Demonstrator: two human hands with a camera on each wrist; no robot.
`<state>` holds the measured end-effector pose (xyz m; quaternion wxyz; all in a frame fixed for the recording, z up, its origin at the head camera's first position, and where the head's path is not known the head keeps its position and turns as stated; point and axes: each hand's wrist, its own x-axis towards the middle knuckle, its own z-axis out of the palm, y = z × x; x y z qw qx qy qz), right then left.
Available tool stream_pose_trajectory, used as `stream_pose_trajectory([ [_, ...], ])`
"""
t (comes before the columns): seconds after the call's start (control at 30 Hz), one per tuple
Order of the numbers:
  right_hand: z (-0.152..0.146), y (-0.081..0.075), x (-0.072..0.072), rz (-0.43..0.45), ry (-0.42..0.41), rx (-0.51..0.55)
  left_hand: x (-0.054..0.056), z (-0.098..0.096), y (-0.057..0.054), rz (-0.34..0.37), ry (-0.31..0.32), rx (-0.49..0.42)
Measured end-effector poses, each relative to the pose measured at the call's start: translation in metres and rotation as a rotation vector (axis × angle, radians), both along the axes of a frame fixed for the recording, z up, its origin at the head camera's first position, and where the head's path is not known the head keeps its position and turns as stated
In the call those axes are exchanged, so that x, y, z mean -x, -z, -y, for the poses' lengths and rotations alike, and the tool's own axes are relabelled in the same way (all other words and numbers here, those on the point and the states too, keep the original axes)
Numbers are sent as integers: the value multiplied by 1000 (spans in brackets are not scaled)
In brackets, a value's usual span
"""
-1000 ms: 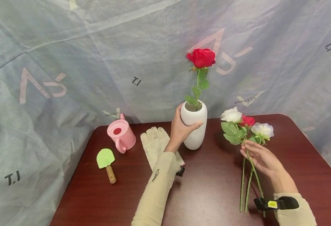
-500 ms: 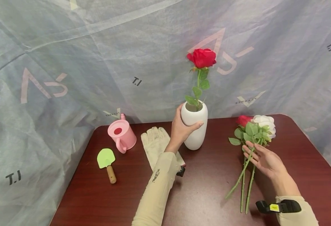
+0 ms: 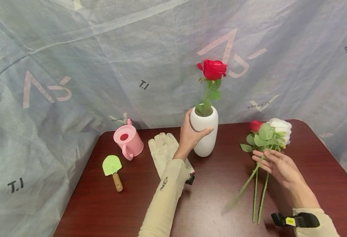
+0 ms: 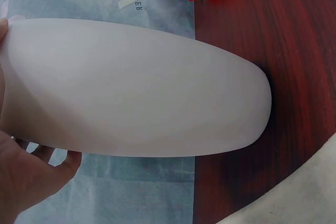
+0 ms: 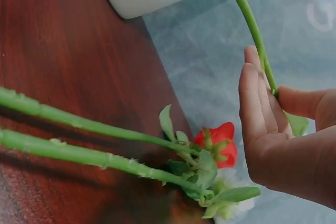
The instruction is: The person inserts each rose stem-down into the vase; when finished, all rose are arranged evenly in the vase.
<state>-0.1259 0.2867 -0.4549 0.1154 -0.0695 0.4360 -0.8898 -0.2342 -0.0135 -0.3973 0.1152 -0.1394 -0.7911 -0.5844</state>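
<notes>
A tall white vase [image 3: 205, 141] stands upright on the table, with a red rose [image 3: 213, 69] in its mouth. My left hand [image 3: 193, 135] grips the vase near the rim, thumb across its front; in the left wrist view the vase [image 4: 136, 90] hides part of the fingers. At the right, my right hand [image 3: 284, 168] pinches a white rose's green stem [image 5: 252, 27] between thumb and fingers. Its white bloom [image 3: 281, 126] overlaps other flowers, and its blurred lower end points toward the vase. Beneath lie another red rose [image 3: 255, 126] and a white flower [image 5: 236, 205], partly hidden.
Left of the vase lies a pale work glove [image 3: 163, 148], partly under the left forearm. Farther left are a pink watering can [image 3: 129, 141] and a green trowel with a wooden handle [image 3: 118, 182]. A grey printed sheet [image 3: 149, 59] hangs behind the dark table [image 3: 209, 204].
My right hand has swung the white rose's bloom rightward and its stem's lower end leftward. The red rose in the vase has sunk lower and turned. My left hand still grips the vase.
</notes>
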Motion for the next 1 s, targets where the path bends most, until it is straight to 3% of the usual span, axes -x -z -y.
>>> stream_pose_trajectory([
  [0.17, 3, -4, -2, -61, 35, 4, 0, 0, 1, 5, 2, 4],
  [0.3, 3, -6, -2, -77, 113, 128, 0, 0, 1, 10, 3, 9],
  [0.43, 3, -8, -3, -62, 195, 285, -1, 0, 0, 10, 1, 11],
  [0.7, -1, -20, -3, -25, 308, 486, 0, 0, 0, -2, 1, 14],
  [1.0, -2, -39, 0, 18, 403, 592, -1, 0, 0, 7, -13, 20],
])
